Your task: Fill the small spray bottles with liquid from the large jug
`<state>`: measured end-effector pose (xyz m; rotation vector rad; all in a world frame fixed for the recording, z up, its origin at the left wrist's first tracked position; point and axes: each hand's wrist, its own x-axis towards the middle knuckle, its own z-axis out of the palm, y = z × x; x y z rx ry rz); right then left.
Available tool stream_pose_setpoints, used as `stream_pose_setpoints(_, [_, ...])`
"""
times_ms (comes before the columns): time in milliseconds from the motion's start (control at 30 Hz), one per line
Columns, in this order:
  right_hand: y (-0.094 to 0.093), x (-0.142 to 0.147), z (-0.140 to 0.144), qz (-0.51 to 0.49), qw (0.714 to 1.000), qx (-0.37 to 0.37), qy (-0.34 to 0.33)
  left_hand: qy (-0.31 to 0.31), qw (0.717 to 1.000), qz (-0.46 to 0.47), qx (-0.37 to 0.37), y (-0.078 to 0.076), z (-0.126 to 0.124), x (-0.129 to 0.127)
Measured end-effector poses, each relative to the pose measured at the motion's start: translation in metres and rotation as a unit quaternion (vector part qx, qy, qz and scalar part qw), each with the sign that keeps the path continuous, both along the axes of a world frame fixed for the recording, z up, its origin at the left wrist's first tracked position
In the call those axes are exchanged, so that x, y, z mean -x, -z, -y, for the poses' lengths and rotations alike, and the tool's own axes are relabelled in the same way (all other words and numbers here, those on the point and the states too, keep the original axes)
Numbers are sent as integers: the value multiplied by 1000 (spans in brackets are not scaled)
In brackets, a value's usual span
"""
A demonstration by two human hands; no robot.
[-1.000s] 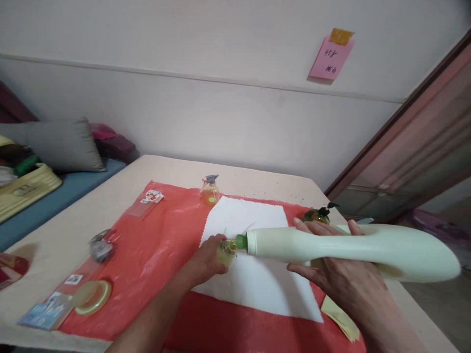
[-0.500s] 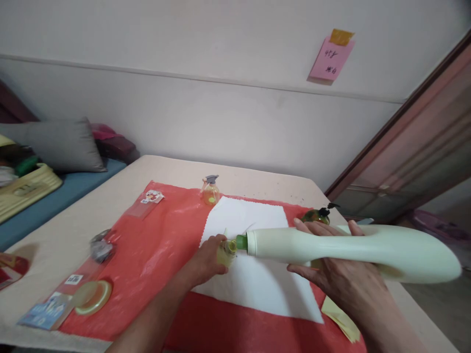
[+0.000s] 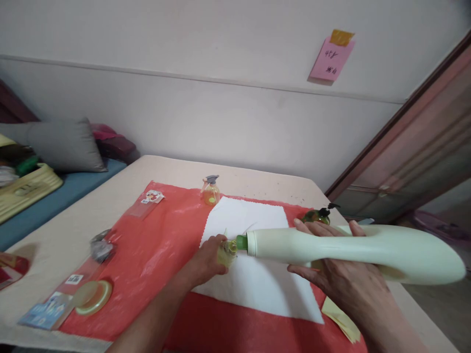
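Observation:
My right hand (image 3: 336, 282) grips a large pale green bottle (image 3: 353, 247), held on its side with its green neck pointing left. My left hand (image 3: 208, 260) is closed around a small yellowish bottle (image 3: 226, 251) that stands on a white cloth (image 3: 253, 260). The big bottle's neck meets the small bottle's mouth. The cloth lies on a red plastic sheet (image 3: 154, 250) spread over the beige table (image 3: 73, 220).
A small spray bottle (image 3: 211, 190) stands at the cloth's far edge. A dark green pump bottle (image 3: 316, 214) sits behind my right hand. Packets, a grey object (image 3: 100, 247) and a round yellow lid (image 3: 91, 296) lie at the left. A yellow cloth (image 3: 340, 318) is under my right wrist.
The base of the large bottle has drifted slightly right and down. Both hands stay where they were.

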<state>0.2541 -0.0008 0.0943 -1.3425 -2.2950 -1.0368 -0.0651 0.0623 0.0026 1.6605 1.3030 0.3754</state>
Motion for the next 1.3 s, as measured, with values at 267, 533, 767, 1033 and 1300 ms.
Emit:
stream_pose_setpoints(267, [-1, -1, 0, 11, 1000, -8, -2, 2, 1000, -5, -5, -2, 0, -2])
stream_pose_setpoints(533, [-4, 2, 0, 1, 1000, 6, 3, 0, 1000, -1, 1, -1, -1, -1])
stream_pose_setpoints(767, [-2, 0, 0, 7, 1000, -9, -8, 2, 1000, -3, 10, -7, 2, -1])
stream_pose_setpoints(1033, [-3, 2, 2, 4, 1000, -5, -2, -4, 1000, -9, 4, -2, 1, -1])
stream_pose_setpoints(1300, [-7, 4, 2, 20, 1000, -4, 8, 1, 1000, -1, 4, 1, -1, -1])
